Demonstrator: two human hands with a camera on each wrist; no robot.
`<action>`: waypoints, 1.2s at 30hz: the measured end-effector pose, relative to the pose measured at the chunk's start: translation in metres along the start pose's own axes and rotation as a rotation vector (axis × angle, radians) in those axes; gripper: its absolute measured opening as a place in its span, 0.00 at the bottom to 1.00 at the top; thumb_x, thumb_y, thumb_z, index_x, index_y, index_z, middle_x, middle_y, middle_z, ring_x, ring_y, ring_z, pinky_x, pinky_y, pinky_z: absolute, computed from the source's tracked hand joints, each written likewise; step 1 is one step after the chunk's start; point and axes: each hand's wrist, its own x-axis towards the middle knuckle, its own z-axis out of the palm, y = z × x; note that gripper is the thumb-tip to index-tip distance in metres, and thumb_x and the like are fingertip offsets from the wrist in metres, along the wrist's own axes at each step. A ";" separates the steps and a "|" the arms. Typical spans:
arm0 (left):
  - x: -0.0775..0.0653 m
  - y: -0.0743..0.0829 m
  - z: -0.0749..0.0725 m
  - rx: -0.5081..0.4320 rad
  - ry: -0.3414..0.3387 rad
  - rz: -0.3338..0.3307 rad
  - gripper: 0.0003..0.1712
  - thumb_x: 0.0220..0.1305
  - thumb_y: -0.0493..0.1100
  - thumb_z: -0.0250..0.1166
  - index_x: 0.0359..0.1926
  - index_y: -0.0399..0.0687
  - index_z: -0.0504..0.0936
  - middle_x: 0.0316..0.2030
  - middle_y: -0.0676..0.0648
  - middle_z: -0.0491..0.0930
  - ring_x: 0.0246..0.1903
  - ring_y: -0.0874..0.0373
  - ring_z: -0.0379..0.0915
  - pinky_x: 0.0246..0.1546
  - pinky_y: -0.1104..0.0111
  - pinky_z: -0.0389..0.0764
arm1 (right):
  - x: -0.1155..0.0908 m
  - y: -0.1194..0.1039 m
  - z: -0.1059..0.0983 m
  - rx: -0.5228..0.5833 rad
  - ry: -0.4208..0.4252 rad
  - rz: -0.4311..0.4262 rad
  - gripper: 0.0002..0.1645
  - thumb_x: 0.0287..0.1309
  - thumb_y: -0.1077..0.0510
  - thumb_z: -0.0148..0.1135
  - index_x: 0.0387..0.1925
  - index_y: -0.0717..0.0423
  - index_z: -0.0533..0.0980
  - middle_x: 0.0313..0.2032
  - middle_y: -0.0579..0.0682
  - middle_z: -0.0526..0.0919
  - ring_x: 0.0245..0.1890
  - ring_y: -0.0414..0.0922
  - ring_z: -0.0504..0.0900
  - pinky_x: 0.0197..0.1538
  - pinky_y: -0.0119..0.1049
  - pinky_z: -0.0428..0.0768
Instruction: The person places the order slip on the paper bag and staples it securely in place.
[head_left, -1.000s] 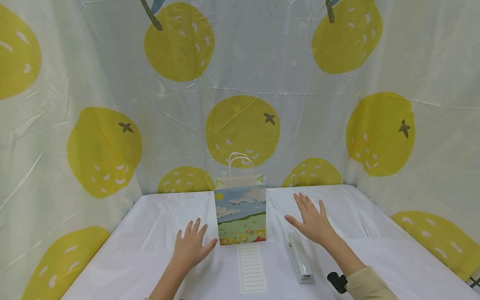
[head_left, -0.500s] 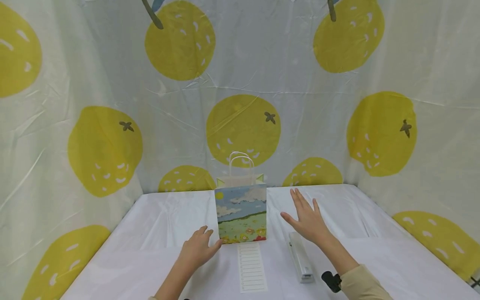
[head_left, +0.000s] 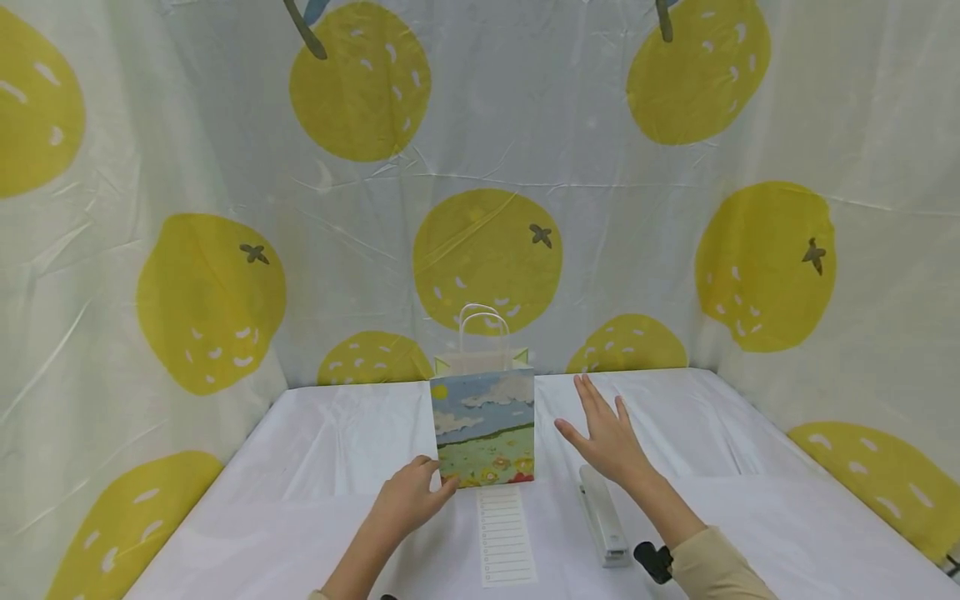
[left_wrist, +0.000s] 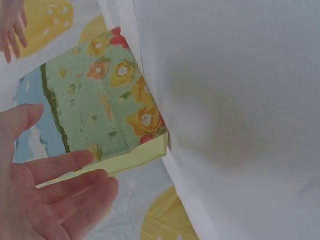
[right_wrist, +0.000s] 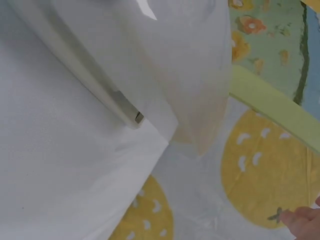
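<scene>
A paper gift bag (head_left: pixel 483 425) printed with sky, clouds and a flower meadow stands upright on the white table, its two white handles up. My left hand (head_left: pixel 412 500) is at the bag's lower left edge, thumb toward the front panel and fingers at the side. In the left wrist view, the left hand (left_wrist: pixel 40 185) has loosely bent, parted fingers that overlap the bag (left_wrist: pixel 90 95). To the right of the bag, my right hand (head_left: pixel 609 437) is held with fingers extended, above a white stapler (head_left: pixel 602 517). Only fingertips of the right hand (right_wrist: pixel 305 222) show in the right wrist view.
A narrow lined checklist strip (head_left: pixel 506 537) lies on the white-covered table (head_left: pixel 337 425) in front of the bag. A curtain (head_left: pixel 480 167) with yellow fruit prints surrounds the table at the back and sides. A black wrist device (head_left: pixel 654 562) sits by the right sleeve.
My left hand has moved right and slightly down to the bag's edge, its fingers bending. My right hand has drifted a little left toward the bag. Bag, stapler and strip stay in place.
</scene>
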 end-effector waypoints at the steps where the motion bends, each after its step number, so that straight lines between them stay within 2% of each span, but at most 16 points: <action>1: 0.000 0.001 0.000 0.000 -0.003 0.000 0.31 0.59 0.59 0.57 0.49 0.36 0.77 0.48 0.39 0.76 0.44 0.43 0.75 0.39 0.52 0.77 | 0.000 -0.001 0.000 0.005 0.001 0.001 0.48 0.58 0.40 0.52 0.68 0.62 0.48 0.68 0.61 0.51 0.66 0.58 0.56 0.65 0.62 0.40; 7: 0.002 0.008 0.000 -0.038 -0.022 0.014 0.31 0.59 0.59 0.57 0.50 0.37 0.76 0.48 0.38 0.76 0.42 0.43 0.76 0.40 0.52 0.76 | 0.001 -0.004 0.001 0.048 0.006 0.005 0.46 0.58 0.43 0.53 0.68 0.63 0.48 0.68 0.61 0.51 0.67 0.58 0.55 0.65 0.62 0.42; 12: 0.004 0.013 0.003 -0.094 -0.040 0.046 0.31 0.57 0.59 0.58 0.49 0.37 0.77 0.48 0.38 0.77 0.43 0.43 0.76 0.40 0.51 0.76 | 0.003 -0.007 0.002 0.116 0.001 0.019 0.45 0.61 0.43 0.50 0.69 0.62 0.46 0.69 0.60 0.50 0.68 0.57 0.53 0.65 0.62 0.43; 19: 0.008 0.016 0.008 -0.242 -0.152 0.038 0.33 0.54 0.58 0.63 0.50 0.35 0.76 0.49 0.36 0.77 0.49 0.40 0.72 0.44 0.49 0.74 | 0.007 -0.013 0.004 0.152 0.003 0.029 0.44 0.62 0.42 0.48 0.69 0.61 0.46 0.69 0.59 0.50 0.68 0.57 0.53 0.65 0.61 0.44; 21: 0.009 0.017 0.010 -0.256 -0.166 0.038 0.33 0.53 0.56 0.64 0.51 0.35 0.76 0.49 0.36 0.77 0.50 0.39 0.72 0.45 0.48 0.74 | 0.008 -0.014 0.004 0.155 0.004 0.023 0.43 0.63 0.42 0.47 0.69 0.61 0.46 0.69 0.59 0.51 0.68 0.57 0.53 0.65 0.61 0.45; 28: 0.012 0.025 0.018 -0.237 -0.191 0.025 0.32 0.50 0.53 0.67 0.51 0.36 0.76 0.49 0.37 0.77 0.50 0.40 0.72 0.45 0.48 0.73 | 0.012 -0.020 0.006 0.203 0.009 0.006 0.38 0.66 0.46 0.43 0.69 0.61 0.46 0.68 0.61 0.52 0.68 0.57 0.53 0.65 0.61 0.45; 36: 0.014 0.031 0.021 -0.154 -0.195 0.092 0.29 0.49 0.50 0.68 0.48 0.34 0.78 0.46 0.38 0.79 0.48 0.42 0.73 0.48 0.51 0.73 | 0.017 -0.028 0.007 0.271 0.012 0.000 0.37 0.67 0.50 0.44 0.69 0.63 0.46 0.68 0.62 0.52 0.68 0.59 0.52 0.65 0.61 0.46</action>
